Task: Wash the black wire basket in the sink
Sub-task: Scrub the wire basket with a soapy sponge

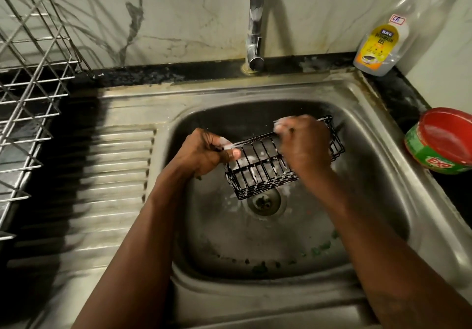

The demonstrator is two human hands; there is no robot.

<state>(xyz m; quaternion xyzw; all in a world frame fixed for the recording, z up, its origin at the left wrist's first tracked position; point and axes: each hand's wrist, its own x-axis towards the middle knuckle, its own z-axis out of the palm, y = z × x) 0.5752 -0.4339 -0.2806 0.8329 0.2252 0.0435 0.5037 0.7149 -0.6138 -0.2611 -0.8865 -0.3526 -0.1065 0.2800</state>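
A tap (255, 22) stood beyond my hands, a dishwash gel bottle (383, 45) and a red-lidded tub (444, 142) off past my right hand (304, 144), and a steel drying rack (30, 73) beyond my left hand (204, 152). Nothing blocked the sink (370, 201). The black wire basket (265, 172) hung tilted between both hands above the drain (264, 201). My left hand gripped its near end and my right fingers curled over its far rim, all foamy.

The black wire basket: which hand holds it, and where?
The left hand grips the black wire basket at its left end, on the top rim. The right hand lies over the rim; it is blurred, its grip unclear.
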